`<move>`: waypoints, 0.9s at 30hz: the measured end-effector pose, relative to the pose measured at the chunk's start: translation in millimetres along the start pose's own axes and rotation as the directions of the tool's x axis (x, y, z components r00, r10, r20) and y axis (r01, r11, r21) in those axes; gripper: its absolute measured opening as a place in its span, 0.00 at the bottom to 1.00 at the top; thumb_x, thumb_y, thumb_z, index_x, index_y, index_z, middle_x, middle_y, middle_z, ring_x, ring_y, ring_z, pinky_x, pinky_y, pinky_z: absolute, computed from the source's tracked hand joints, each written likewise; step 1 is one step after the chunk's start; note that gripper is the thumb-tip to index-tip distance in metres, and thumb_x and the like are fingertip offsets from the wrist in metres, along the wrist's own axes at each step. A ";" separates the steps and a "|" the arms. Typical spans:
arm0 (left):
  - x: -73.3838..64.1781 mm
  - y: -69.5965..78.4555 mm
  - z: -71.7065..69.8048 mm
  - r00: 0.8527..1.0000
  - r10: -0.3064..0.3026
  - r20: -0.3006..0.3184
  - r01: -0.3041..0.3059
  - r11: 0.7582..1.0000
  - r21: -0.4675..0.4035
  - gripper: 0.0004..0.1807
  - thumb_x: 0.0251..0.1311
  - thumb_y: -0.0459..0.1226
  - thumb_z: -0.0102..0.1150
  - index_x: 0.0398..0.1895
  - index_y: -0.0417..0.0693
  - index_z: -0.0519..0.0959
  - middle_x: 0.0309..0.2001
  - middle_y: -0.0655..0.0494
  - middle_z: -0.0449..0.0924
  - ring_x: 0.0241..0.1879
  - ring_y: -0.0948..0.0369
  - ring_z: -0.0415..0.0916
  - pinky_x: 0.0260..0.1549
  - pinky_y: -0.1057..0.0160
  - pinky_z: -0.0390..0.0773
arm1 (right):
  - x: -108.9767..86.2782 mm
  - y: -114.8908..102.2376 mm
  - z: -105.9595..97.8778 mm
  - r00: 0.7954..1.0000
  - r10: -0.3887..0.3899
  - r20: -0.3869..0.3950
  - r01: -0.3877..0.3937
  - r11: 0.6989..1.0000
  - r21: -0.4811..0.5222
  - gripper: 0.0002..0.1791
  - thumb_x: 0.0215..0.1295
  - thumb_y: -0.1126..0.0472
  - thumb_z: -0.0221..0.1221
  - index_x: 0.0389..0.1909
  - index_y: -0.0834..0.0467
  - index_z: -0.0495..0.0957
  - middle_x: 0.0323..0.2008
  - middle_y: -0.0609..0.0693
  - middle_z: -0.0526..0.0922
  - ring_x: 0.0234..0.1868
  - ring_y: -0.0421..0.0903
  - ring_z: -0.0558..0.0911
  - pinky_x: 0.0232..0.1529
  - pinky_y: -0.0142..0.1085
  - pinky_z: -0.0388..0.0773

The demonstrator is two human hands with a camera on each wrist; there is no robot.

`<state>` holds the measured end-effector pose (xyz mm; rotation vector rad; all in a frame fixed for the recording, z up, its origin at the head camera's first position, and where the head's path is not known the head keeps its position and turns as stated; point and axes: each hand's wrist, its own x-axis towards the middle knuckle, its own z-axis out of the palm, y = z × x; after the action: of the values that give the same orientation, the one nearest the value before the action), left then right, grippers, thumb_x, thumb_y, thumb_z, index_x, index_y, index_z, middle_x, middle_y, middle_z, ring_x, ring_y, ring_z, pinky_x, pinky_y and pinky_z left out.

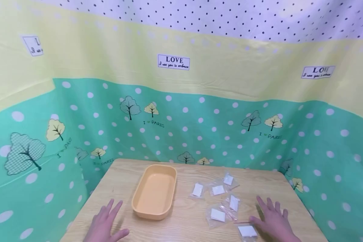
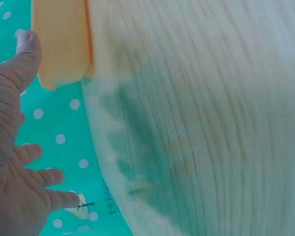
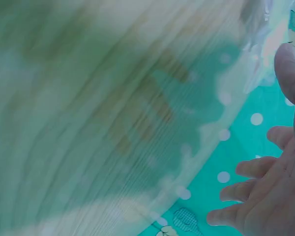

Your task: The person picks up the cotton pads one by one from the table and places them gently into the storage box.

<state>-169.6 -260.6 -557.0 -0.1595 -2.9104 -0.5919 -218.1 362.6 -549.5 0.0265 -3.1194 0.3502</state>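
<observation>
My left hand (image 1: 104, 223) is at the left of the wooden table, its fingers spread and holding nothing. An orange plastic tray (image 1: 155, 191) lies just beyond it to the right. On the other side my right hand (image 1: 273, 220), also spread and holding nothing, is nearest to a clear plastic packet with a white card (image 1: 247, 231) and a thin reddish stick (image 1: 242, 222). Several similar packets lie farther left, among them one white-card packet (image 1: 218, 215) and another (image 1: 197, 190). Both wrist views show the left hand (image 2: 19, 182) and right hand (image 3: 270, 191) with fingers extended.
The light wooden tabletop (image 1: 187, 232) reaches back to a hanging green, yellow and white patterned cloth (image 1: 199, 134), which surrounds it on the left, back and right. The table's left and right edges run close to the cloth.
</observation>
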 end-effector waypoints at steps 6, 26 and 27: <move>5.3 17.1 11.2 0.999 0.021 -0.047 -0.021 1.000 0.004 0.49 0.48 0.67 0.64 0.72 0.54 0.67 0.70 0.34 0.65 0.63 0.24 0.62 0.52 0.19 0.63 | 7.3 -9.5 -1.4 1.000 0.001 -0.026 0.000 1.000 0.007 0.58 0.57 0.22 0.52 0.77 0.58 0.52 0.70 0.81 0.53 0.66 0.87 0.48 0.57 0.84 0.43; 3.3 52.6 27.3 0.993 0.116 -0.024 -0.116 0.993 -0.008 0.39 0.50 0.69 0.60 0.63 0.61 0.76 0.66 0.41 0.73 0.62 0.31 0.69 0.53 0.21 0.65 | 2.7 -51.7 -20.3 0.973 0.036 0.226 -0.113 0.934 0.338 0.36 0.49 0.38 0.71 0.58 0.51 0.80 0.53 0.55 0.84 0.47 0.53 0.83 0.43 0.51 0.84; 2.8 53.7 26.6 0.994 0.104 -0.024 -0.104 0.995 -0.011 0.39 0.50 0.69 0.60 0.63 0.61 0.76 0.66 0.41 0.73 0.63 0.31 0.68 0.53 0.22 0.65 | 1.3 -51.7 -20.3 0.965 0.032 0.261 -0.125 0.930 0.346 0.33 0.48 0.42 0.73 0.55 0.51 0.81 0.50 0.53 0.85 0.44 0.49 0.82 0.40 0.48 0.84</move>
<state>-168.8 -200.7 -560.3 -0.3015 -2.8556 -0.5909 -218.5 316.7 -518.3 -0.0601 -3.2545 0.9941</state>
